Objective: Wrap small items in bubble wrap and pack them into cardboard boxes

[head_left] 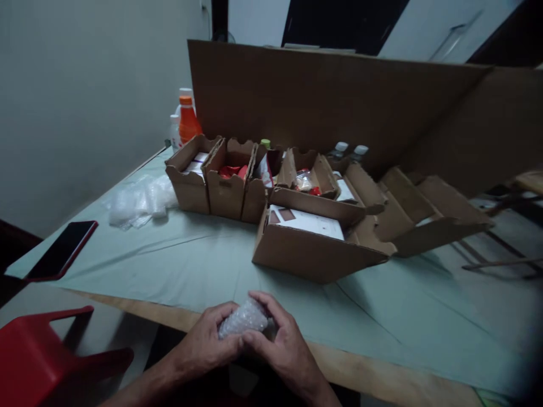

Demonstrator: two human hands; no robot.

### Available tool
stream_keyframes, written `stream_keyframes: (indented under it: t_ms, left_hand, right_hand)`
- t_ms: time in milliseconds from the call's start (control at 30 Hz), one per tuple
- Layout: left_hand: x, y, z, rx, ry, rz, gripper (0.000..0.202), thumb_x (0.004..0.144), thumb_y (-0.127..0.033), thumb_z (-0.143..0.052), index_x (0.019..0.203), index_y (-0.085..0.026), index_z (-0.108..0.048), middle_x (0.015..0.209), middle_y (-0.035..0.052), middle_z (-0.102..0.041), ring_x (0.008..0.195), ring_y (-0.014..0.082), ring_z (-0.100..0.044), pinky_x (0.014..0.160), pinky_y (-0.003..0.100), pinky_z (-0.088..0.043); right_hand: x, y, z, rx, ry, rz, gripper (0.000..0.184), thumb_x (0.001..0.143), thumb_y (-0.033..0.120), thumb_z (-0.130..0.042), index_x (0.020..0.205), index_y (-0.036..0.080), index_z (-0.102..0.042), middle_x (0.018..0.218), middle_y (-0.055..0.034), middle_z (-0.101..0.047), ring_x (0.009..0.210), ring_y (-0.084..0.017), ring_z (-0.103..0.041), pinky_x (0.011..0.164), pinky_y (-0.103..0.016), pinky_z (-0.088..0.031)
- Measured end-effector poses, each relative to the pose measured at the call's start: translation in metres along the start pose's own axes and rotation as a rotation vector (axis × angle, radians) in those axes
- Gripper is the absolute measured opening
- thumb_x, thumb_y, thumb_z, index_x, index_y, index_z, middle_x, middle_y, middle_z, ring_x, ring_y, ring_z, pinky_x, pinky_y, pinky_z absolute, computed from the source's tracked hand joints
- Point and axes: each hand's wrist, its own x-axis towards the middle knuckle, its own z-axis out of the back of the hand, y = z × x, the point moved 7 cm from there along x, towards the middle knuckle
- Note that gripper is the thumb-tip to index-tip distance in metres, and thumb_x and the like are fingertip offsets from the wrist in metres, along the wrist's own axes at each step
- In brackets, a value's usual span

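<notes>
Both my hands meet at the table's near edge around a small bundle of bubble wrap [245,319]. My left hand [210,342] cups it from the left with fingers curled. My right hand [282,339] wraps over it from the right, fingers closed on the wrap. Whatever is inside the wrap is hidden. Just beyond my hands stands an open cardboard box [314,249] with a white sheet lying in it.
A row of small open cardboard boxes [224,183] holds red and white items. Loose clear plastic bags [138,203] and a dark phone [63,249] lie at left. Orange and white bottles [186,121] stand behind. A tall cardboard sheet [339,102] walls the back; a red stool [46,353] sits at lower left.
</notes>
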Motion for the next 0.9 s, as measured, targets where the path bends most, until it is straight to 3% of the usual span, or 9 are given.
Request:
stream_keyframes:
  t_ms: [167, 233, 300, 433, 533, 633, 733, 800, 900]
  left_hand:
    - [-0.001, 0.009, -0.02, -0.061, 0.14, 0.091, 0.044, 0.074, -0.055, -0.073, 0.088, -0.014, -0.063, 0.065, -0.0039, -0.051, 0.054, 0.0078, -0.038, 0.048, 0.019, -0.031]
    - [0.003, -0.001, -0.022, -0.121, 0.23, 0.047, 0.046, 0.076, -0.057, -0.072, 0.095, -0.015, -0.066, 0.071, -0.0012, -0.058, 0.058, 0.0095, -0.046, 0.053, 0.02, -0.037]
    - [0.016, -0.018, -0.013, -0.153, 0.225, -0.055, 0.047, 0.079, -0.058, -0.069, 0.101, -0.016, -0.068, 0.081, 0.0033, -0.065, 0.068, 0.0134, -0.056, 0.063, 0.024, -0.045]
    - [0.071, -0.054, 0.031, -0.104, -0.151, -0.26, 0.042, 0.085, -0.052, -0.064, 0.101, -0.014, -0.069, 0.085, 0.0074, -0.07, 0.073, 0.0171, -0.064, 0.071, 0.03, -0.051]
    - [0.114, -0.062, 0.053, -0.046, -0.468, -0.345, 0.039, 0.082, -0.047, -0.063, 0.101, -0.014, -0.067, 0.091, 0.0077, -0.071, 0.081, 0.0182, -0.065, 0.073, 0.029, -0.051]
    - [0.144, -0.05, 0.05, -0.022, -0.542, -0.355, 0.038, 0.079, -0.045, -0.061, 0.1, -0.014, -0.067, 0.094, 0.0078, -0.071, 0.087, 0.0189, -0.065, 0.078, 0.03, -0.05]
    - [0.154, -0.034, 0.038, -0.001, -0.492, -0.356, 0.032, 0.075, -0.041, -0.061, 0.09, -0.015, -0.07, 0.088, 0.0065, -0.072, 0.083, 0.0189, -0.064, 0.077, 0.03, -0.05]
    - [0.152, -0.028, 0.034, 0.018, -0.459, -0.361, 0.028, 0.074, -0.039, -0.061, 0.086, -0.016, -0.071, 0.084, 0.0053, -0.072, 0.079, 0.0184, -0.064, 0.074, 0.029, -0.05]
    - [0.149, -0.028, 0.034, 0.04, -0.442, -0.367, 0.024, 0.075, -0.036, -0.06, 0.084, -0.016, -0.072, 0.083, 0.0046, -0.072, 0.079, 0.0185, -0.065, 0.073, 0.028, -0.05]
  right_hand:
    - [-0.009, 0.004, 0.004, -0.073, 0.099, -0.107, 0.008, 0.075, 0.016, -0.067, 0.08, 0.02, -0.062, 0.068, 0.0051, -0.059, 0.064, -0.012, -0.053, 0.057, -0.021, -0.042]
    - [-0.013, 0.015, 0.029, -0.101, 0.099, -0.075, 0.005, 0.077, 0.02, -0.068, 0.077, 0.02, -0.063, 0.067, 0.0046, -0.059, 0.064, -0.012, -0.054, 0.058, -0.021, -0.043]
    - [-0.013, 0.033, 0.076, -0.089, 0.015, -0.015, 0.01, 0.08, 0.031, -0.071, 0.081, 0.021, -0.067, 0.07, 0.0024, -0.063, 0.065, -0.014, -0.059, 0.058, -0.024, -0.047]
    - [0.004, 0.068, 0.205, -0.008, -0.472, 0.133, 0.05, 0.071, 0.06, -0.078, 0.101, 0.021, -0.071, 0.08, -0.0058, -0.072, 0.062, -0.016, -0.065, 0.054, -0.03, -0.048]
    - [0.03, 0.074, 0.262, -0.201, -0.656, 0.047, 0.055, 0.086, 0.058, -0.062, 0.11, 0.009, -0.068, 0.091, -0.013, -0.073, 0.074, -0.017, -0.067, 0.062, -0.036, -0.045]
    - [0.055, 0.077, 0.267, -0.881, -0.608, -0.205, 0.04, 0.091, 0.041, -0.064, 0.107, 0.004, -0.068, 0.09, -0.0164, -0.073, 0.082, -0.022, -0.068, 0.067, -0.037, -0.042]
    - [0.073, 0.09, 0.24, -1.564, -0.402, -0.299, 0.027, 0.089, 0.032, -0.067, 0.102, 0.008, -0.069, 0.089, -0.0206, -0.072, 0.089, -0.033, -0.068, 0.071, -0.038, -0.04]
    - [0.083, 0.097, 0.223, -1.715, -0.297, -0.32, 0.024, 0.089, 0.03, -0.062, 0.103, 0.01, -0.068, 0.09, -0.0208, -0.072, 0.09, -0.034, -0.068, 0.069, -0.036, -0.04]
    - [0.099, 0.093, 0.217, -1.641, -0.185, -0.432, 0.028, 0.088, 0.028, -0.058, 0.11, 0.015, -0.067, 0.096, -0.0173, -0.074, 0.089, -0.032, -0.07, 0.064, -0.033, -0.04]
